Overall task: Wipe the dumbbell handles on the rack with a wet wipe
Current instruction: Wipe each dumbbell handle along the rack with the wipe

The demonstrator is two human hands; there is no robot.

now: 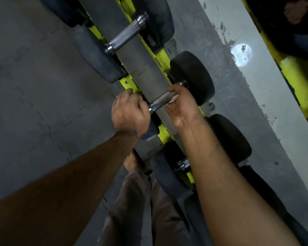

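Your 2 bare forearms fill the lower part of the view, reaching down over grey-brown trousers (132,201) toward the yellow-green metal dumbbell rack (160,57). Your left hand (129,113) is curled round the near black rubber head of the dumbbell you are working on, fingers clenched over its edge so that most of that head is hidden. Your right hand (182,105) grips the far end of that dumbbell's knurled steel handle (161,101), thumb below and fingers wrapped over the top, with a small white wet wipe (173,100) pinched against the metal; only a corner of it shows between thumb and fingers. That handle lies across the rack's rails, and its round black far head (192,77) sits just beyond your right knuckles.

Further up the rack lies a larger dumbbell with a bare knurled steel handle (125,37) between 2 dark heads, untouched by either hand. Nearer you, under your right forearm, more black dumbbells (229,137) rest on the same rack. Grey interlocking floor mats (43,86) lie to the left, and a pale scuffed floor strip (256,77) with a round light reflection lies to the right. No brand, label or weight marking can be read on any head.
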